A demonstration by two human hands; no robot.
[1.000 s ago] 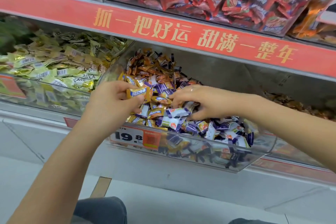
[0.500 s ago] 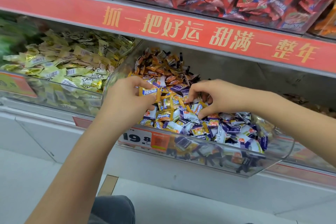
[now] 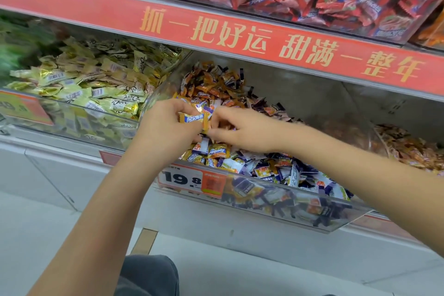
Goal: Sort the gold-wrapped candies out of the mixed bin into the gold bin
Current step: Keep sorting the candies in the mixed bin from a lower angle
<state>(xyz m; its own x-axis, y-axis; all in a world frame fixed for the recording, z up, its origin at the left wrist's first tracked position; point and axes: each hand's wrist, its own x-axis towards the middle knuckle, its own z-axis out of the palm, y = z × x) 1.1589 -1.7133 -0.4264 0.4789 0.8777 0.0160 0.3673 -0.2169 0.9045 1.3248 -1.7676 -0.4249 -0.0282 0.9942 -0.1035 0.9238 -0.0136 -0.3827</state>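
While the left hand (image 3: 165,131) is gripping a small clutch of gold-wrapped candies (image 3: 194,119) with a blue label band, the right hand (image 3: 242,131) is now meeting it over the clear plastic mixed bin (image 3: 276,209), fingertips curled and pinching at something beside that clutch. A second ago the right hand was lower and further right, digging among the purple and white sweets; half a second ago it was lifting with its fingers bent; now the two hands are touching or very nearly so. My reading is that the right hand is passing a freshly picked piece across, so the left is serving as the collecting hand (what exactly the right fingers are pinching is too blurred to tell, though an orange-gold scrap is showing just under them).

Gold pieces are still lying in the mixed bin, several near its front edge above the orange price tag (image 3: 192,179), so the sorting is far from finished. The clear bin of pale gold foil candies (image 3: 79,94), taken as the gold bin, is sitting just beside the mixed bin on its left, on the same shelf under the red banner with gold lettering (image 3: 264,43). Nothing from the left hand is going in there yet; a short carry leftward over the shared wall would be the likely next move, with loose wrappers slipping from a full hand as the risk.
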